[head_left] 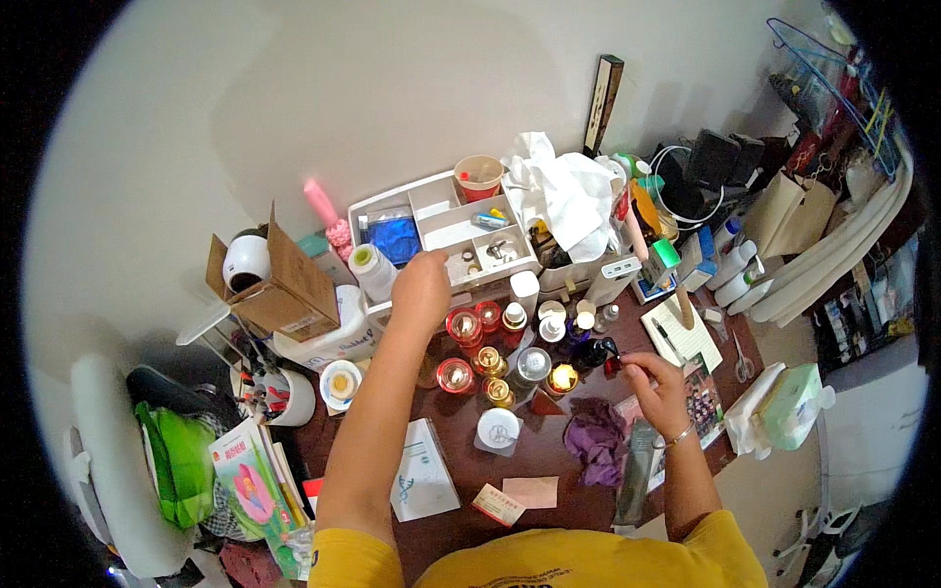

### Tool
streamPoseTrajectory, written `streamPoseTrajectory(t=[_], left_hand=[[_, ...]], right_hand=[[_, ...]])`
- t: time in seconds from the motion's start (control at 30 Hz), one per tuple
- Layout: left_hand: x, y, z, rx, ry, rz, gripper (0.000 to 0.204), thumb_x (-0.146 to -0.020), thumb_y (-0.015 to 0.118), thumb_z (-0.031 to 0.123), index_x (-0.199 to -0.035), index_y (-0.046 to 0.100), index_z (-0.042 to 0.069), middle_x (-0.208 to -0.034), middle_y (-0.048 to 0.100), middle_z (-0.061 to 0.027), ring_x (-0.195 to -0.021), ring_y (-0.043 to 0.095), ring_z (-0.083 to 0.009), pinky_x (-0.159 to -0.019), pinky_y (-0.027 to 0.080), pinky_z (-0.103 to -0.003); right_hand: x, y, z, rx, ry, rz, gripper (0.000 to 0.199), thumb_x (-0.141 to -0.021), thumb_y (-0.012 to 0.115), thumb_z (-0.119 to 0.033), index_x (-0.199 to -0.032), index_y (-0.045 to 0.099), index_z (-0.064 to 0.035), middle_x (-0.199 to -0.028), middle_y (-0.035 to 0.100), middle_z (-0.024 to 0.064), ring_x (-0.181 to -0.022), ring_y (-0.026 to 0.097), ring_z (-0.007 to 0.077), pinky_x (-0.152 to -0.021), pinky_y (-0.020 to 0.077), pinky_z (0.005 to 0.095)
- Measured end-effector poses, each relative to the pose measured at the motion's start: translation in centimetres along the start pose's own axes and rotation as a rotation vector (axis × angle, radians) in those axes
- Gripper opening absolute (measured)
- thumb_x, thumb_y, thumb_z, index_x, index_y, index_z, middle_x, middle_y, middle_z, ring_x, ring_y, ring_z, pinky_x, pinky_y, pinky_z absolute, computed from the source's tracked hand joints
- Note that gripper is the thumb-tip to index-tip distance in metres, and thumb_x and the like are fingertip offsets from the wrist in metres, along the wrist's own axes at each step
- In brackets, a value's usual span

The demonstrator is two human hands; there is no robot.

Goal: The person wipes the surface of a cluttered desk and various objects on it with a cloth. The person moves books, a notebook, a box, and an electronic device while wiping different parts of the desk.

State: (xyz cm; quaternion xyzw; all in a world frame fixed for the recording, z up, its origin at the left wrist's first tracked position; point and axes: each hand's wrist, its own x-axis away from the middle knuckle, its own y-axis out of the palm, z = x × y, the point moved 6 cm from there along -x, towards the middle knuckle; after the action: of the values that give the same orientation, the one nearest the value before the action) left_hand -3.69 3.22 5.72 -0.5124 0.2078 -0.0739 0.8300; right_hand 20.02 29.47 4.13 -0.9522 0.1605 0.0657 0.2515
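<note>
My left hand (421,287) reaches forward over the front edge of a white compartment organiser (431,201), fingers curled at a small item I cannot make out. My right hand (655,384) pinches a small dark bottle (600,351) near its red tip, beside a cluster of little jars and bottles (500,358) with red, gold and white caps on the dark brown desk (549,461). A purple cloth (596,441) lies just in front of my right hand.
An open cardboard box (279,279) with a white round device stands at the left, a white crumpled bag (559,191) at the back. A notepad with pen (681,333), tissue pack (789,404), white bottles (735,269), books (250,480) and a chair (118,461) surround the desk.
</note>
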Motion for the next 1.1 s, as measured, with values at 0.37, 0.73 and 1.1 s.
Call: streamPoseTrajectory(t=[0.37,0.73,1.1], left_hand=[[-3.2,1.8,0.1,-0.09,0.047,-0.181,0.013,-0.075,0.052,0.008,-0.081,0.063,0.003,-0.08,0.063,-0.0181,-0.079,0.063,-0.0329,-0.068,0.05,-0.042],[-3.6,3.4,0.3,0.001,0.129,-0.255,0.015,-0.073,0.059,0.011,-0.086,0.066,0.006,-0.089,0.063,-0.0152,-0.085,0.06,-0.0317,-0.072,0.049,-0.04],[-3.9,3.6,1.4,-0.117,0.202,-0.192,0.013,-0.075,0.058,0.013,-0.085,0.064,0.008,-0.083,0.061,-0.0145,-0.081,0.061,-0.0324,-0.07,0.049,-0.043]], right_hand=[[0.6,0.5,1.1,0.034,-0.026,0.014,0.012,-0.082,0.06,-0.009,-0.091,0.064,-0.0022,-0.078,0.064,0.0098,-0.068,0.061,0.0177,-0.061,0.0467,0.027],[-4.5,3.6,-4.1,0.023,-0.199,-0.178,0.013,-0.083,0.058,-0.01,-0.092,0.063,-0.0022,-0.083,0.065,0.0132,-0.071,0.062,0.0249,-0.063,0.0478,0.0314],[-18.2,13.0,-6.3,0.252,-0.411,-0.24,0.018,-0.082,0.056,-0.021,-0.085,0.064,-0.0061,-0.076,0.063,0.0153,-0.073,0.06,0.033,-0.065,0.0471,0.0416]])
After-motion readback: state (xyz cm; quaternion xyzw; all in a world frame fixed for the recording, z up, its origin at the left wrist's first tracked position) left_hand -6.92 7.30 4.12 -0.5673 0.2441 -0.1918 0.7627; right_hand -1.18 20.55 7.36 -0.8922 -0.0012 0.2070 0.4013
